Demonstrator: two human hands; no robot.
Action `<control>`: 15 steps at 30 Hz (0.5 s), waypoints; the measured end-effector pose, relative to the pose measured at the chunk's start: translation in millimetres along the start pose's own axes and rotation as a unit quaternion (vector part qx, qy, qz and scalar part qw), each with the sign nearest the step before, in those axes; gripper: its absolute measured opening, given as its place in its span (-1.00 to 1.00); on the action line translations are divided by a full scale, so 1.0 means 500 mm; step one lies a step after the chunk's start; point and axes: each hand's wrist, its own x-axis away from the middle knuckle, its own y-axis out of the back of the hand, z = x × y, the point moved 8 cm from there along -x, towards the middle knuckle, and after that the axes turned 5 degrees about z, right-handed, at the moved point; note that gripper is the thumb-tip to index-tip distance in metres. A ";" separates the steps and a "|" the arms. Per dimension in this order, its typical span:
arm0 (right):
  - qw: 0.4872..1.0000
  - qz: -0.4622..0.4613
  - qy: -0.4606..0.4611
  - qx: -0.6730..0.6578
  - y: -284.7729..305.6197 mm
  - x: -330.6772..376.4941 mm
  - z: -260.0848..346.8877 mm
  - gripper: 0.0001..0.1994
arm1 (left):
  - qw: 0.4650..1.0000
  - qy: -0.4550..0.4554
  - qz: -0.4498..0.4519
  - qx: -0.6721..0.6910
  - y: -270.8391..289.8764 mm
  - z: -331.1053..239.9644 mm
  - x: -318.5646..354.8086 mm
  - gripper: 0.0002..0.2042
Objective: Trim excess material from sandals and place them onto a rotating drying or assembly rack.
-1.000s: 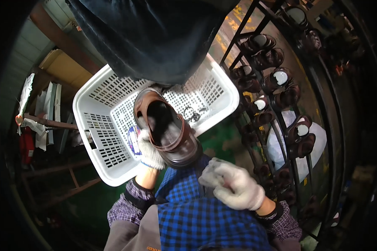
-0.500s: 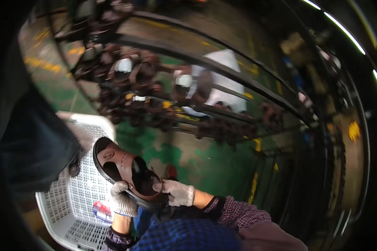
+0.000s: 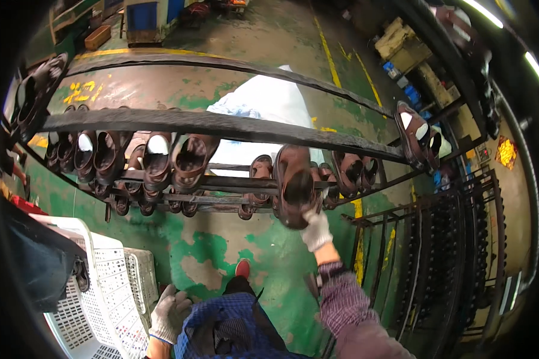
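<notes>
A brown closed-toe sandal [image 3: 296,179] is at the dark rack [image 3: 209,124], its toe up near the bars and its heel toward me. My right hand [image 3: 316,232], in a light knit glove, grips the heel end of this sandal. Down by my blue checked apron, my left hand [image 3: 170,310], also gloved, holds nothing, and its fingers are apart. Other brown sandals [image 3: 193,161] sit in rows on the rack's bars, several with white pieces inside.
White perforated plastic baskets [image 3: 93,263] stand at lower left, next to a person in dark trousers [image 3: 33,263]. White sheeting [image 3: 266,99] lies beyond the rack. At right, another rack [image 3: 425,251] carries dark items. My red shoe [image 3: 242,267] is on the green floor.
The sandal has gone from both hands over the basket to the rack, now in my right hand alone. My left hand has let go of it and lowered. The view has turned toward the rack.
</notes>
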 end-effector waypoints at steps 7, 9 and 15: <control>0.854 0.173 0.129 0.475 0.097 -0.305 0.102 -0.43 | 0.999 0.011 -0.029 0.040 -0.033 0.072 -0.063 -0.79; 0.913 0.135 0.057 0.380 0.028 -0.318 0.048 -0.51 | 0.996 -0.024 -0.019 0.085 0.039 0.053 -0.036 -0.78; 0.962 -0.144 0.022 0.230 -0.030 -0.119 0.033 -0.57 | 0.857 -0.261 -0.405 -0.186 0.261 -0.161 0.259 -0.48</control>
